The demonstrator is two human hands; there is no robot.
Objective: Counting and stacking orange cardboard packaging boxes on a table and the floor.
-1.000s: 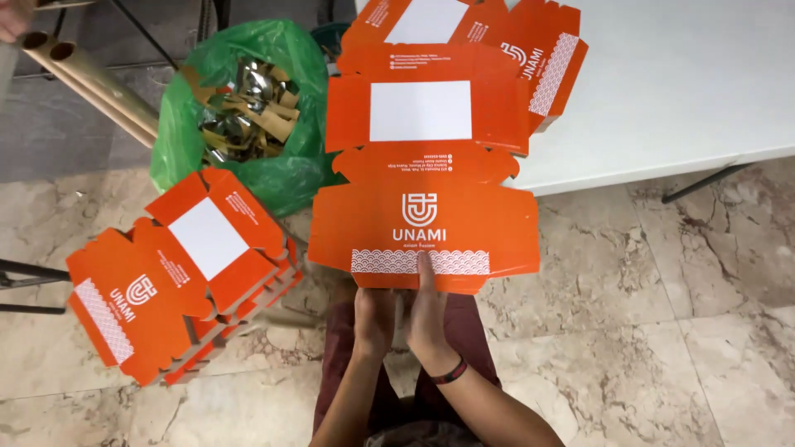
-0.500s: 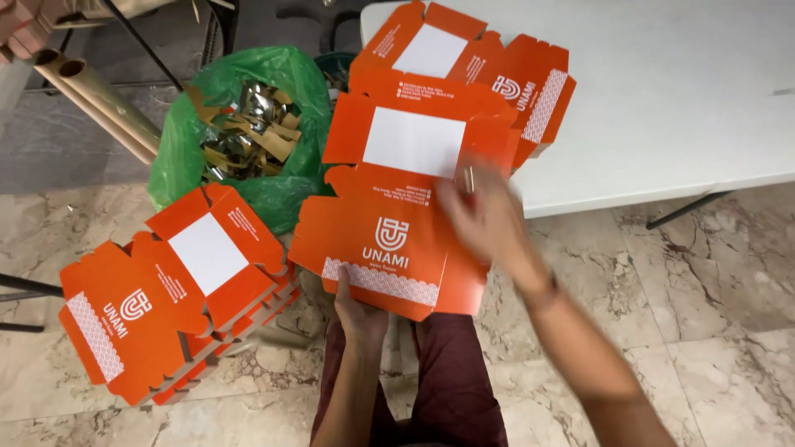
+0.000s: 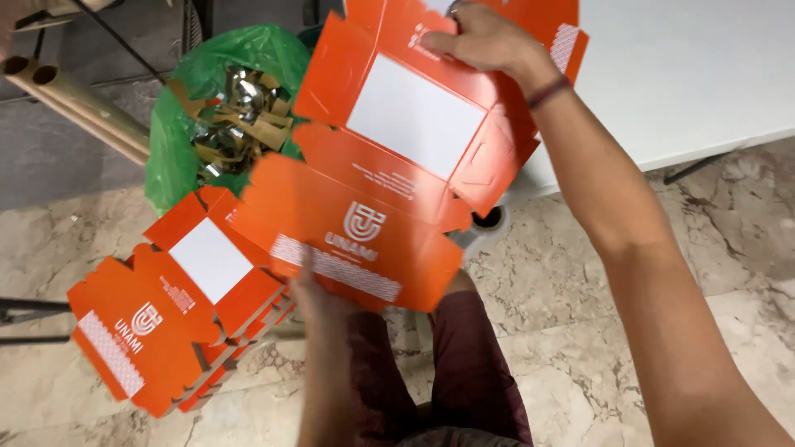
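An unfolded orange cardboard box blank [image 3: 389,174] with a white rectangle and white logo hangs tilted in front of me. My left hand [image 3: 319,302] grips its near bottom edge from below. My right hand [image 3: 489,41], with a dark band on the wrist, holds the far top flaps near the white table. A stack of the same orange flat blanks [image 3: 178,302] lies on the floor to the left of my knees.
A white table [image 3: 687,74] stands at the upper right, with a dark leg below it. A green plastic bag [image 3: 190,108] full of brown paper and shiny scraps sits on the marble floor [image 3: 580,273]. Cardboard tubes [image 3: 74,103] lie at the upper left.
The orange blank has been lifted and tilted toward me. My right hand went from its near edge up to its far flaps, while the left stayed under the bottom edge.
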